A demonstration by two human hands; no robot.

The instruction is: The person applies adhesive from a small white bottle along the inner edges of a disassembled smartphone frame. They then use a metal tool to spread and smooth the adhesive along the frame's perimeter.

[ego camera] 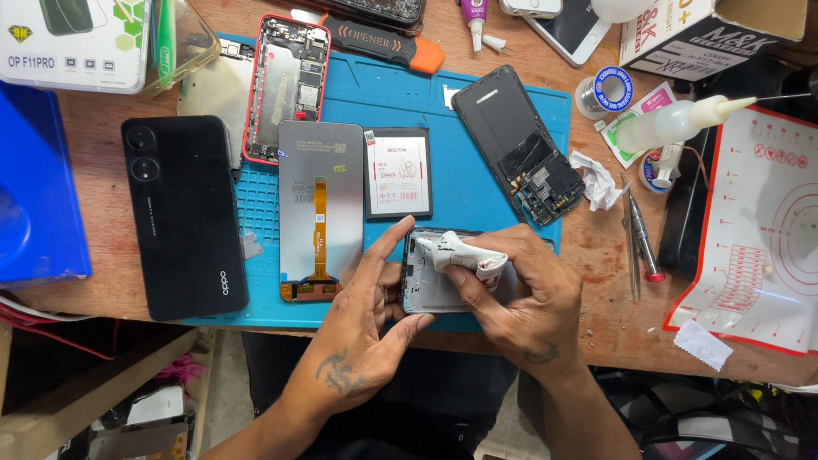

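White tissue wad (467, 256) gripped by right hand (516, 293); left hand (361, 314) steadies phone frame (430, 290) below red-and-white labelled battery (397, 172).

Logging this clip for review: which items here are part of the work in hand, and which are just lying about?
In hand:
- left hand steadying the phone frame
- right hand pressing a white wad of tissue onto it

Lying about:
- black back cover
- display panel
- battery
- red-framed phone
- squeeze bottle
- tweezers

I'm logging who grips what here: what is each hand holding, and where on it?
The right hand pinches a crumpled white tissue at its lower end, pressing it on the phone frame. The left hand steadies the frame's left edge.
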